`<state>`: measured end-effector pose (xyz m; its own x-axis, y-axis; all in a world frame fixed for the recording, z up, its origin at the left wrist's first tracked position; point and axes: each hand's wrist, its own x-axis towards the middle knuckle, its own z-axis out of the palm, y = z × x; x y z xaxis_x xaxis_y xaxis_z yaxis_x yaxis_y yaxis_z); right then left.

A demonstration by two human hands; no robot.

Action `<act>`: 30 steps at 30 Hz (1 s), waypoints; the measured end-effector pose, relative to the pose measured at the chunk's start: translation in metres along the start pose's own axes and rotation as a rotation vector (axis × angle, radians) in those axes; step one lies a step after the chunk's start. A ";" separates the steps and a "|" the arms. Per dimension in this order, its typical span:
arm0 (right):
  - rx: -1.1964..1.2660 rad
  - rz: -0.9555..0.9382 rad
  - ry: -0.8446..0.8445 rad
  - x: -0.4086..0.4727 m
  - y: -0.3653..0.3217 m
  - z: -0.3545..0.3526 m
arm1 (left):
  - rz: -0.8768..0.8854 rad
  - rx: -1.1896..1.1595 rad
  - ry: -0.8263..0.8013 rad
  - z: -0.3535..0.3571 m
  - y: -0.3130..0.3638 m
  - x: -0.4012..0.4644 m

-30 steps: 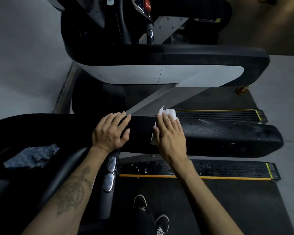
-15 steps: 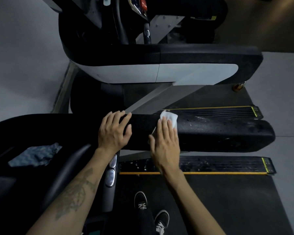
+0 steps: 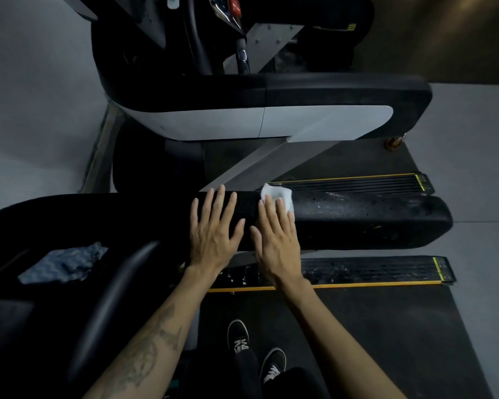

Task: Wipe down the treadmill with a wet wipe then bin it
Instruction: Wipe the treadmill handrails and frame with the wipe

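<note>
Pressing wet wipe (image 3: 280, 197) flat under right hand (image 3: 277, 240) on the treadmill armrest (image 3: 372, 217), far edge; left hand (image 3: 213, 234) resting open alongside. Wipe could bunch, slipping off.

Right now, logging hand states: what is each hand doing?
Left hand: open, flat on the armrest.
Right hand: open, pressing the wet wipe.

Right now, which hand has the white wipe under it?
The right hand: its flat fingers press the white wipe onto the black handrail. The left hand rests bare on the rail.
</note>
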<state>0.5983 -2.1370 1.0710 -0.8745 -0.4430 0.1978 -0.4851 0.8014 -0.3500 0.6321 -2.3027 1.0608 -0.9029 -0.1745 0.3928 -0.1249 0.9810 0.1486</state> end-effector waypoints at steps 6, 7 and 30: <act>-0.045 0.044 0.027 -0.012 0.026 -0.006 | -0.063 -0.009 -0.043 -0.001 0.009 -0.001; -0.032 0.078 0.040 -0.018 0.022 -0.004 | -0.081 -0.005 -0.049 -0.001 0.012 -0.001; -0.204 -0.048 -0.067 -0.016 0.041 -0.012 | -0.255 0.074 -0.200 -0.012 0.052 0.021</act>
<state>0.5923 -2.0923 1.0642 -0.8521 -0.5025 0.1463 -0.5211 0.8407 -0.1474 0.6113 -2.2565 1.0874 -0.9006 -0.4025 0.1644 -0.3804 0.9125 0.1502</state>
